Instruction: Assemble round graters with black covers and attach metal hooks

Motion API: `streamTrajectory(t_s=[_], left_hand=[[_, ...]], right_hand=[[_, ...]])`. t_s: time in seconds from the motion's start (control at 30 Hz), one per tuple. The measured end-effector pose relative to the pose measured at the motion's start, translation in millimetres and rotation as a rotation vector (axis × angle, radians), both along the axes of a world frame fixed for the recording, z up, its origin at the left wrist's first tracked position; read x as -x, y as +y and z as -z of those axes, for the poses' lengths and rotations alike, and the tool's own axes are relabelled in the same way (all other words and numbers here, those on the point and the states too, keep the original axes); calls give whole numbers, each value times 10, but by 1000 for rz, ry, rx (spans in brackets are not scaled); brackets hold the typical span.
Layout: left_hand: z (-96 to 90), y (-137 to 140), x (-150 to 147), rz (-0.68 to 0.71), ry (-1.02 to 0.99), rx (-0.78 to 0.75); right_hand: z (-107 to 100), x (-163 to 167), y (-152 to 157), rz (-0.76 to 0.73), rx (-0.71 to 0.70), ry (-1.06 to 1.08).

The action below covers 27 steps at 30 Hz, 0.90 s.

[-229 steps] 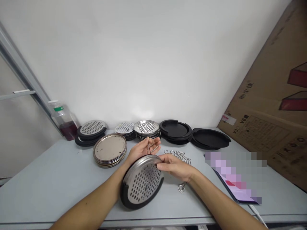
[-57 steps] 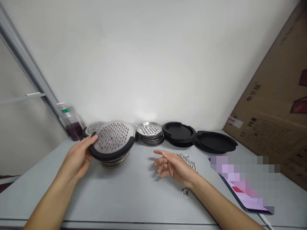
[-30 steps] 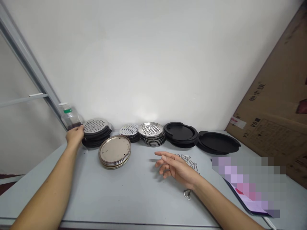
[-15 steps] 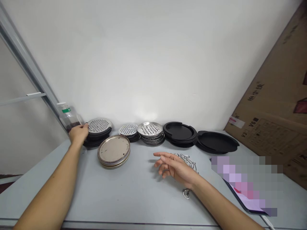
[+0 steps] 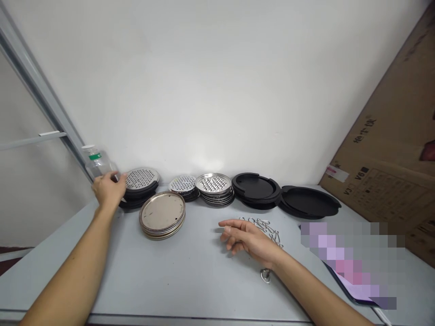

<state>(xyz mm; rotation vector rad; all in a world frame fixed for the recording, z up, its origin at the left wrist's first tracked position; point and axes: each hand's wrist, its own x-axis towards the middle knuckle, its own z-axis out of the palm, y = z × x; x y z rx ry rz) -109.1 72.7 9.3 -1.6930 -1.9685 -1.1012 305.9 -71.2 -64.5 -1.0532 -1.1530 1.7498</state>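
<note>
My left hand (image 5: 110, 190) is at the left edge of a stack of black round rings topped by a perforated metal disc (image 5: 142, 178). Its thumb and fingers are apart, with nothing visible between them, and whether it touches the stack I cannot tell. Just right of that stack lies a pile of plain round metal plates (image 5: 162, 210). Over the table's middle right, my right hand (image 5: 249, 237) hovers with its fingers loosely spread and holds nothing. Several small wire metal clips (image 5: 268, 226) lie behind it, partly covered, and a metal ring (image 5: 265, 275) lies beneath its wrist.
Along the wall stand smaller perforated discs (image 5: 183, 183), a stack of metal grater discs (image 5: 214, 183), black round holders (image 5: 256, 186) and a black round tray (image 5: 311, 202). A clear bottle (image 5: 95, 163) stands far left. A blurred-out device (image 5: 353, 276) and a cardboard box (image 5: 384, 158) are right.
My left hand has shifted slightly left and its thumb and fingers have parted more, at the left stack's edge. My right hand has barely moved.
</note>
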Motion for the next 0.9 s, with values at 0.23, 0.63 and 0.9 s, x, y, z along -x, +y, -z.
streamTrajectory(t_s=[0.23,0.63,0.9], left_hand=[[112,-777,-1177,403,236,297],[368,-998,-1487,363,360,407],[332,-1034,-1483,318,499,163]], right_hand=[[31,10,19,69,-154,-256],[118,8,40,115,-447,-590],[67,14,27,106,-437,-592]])
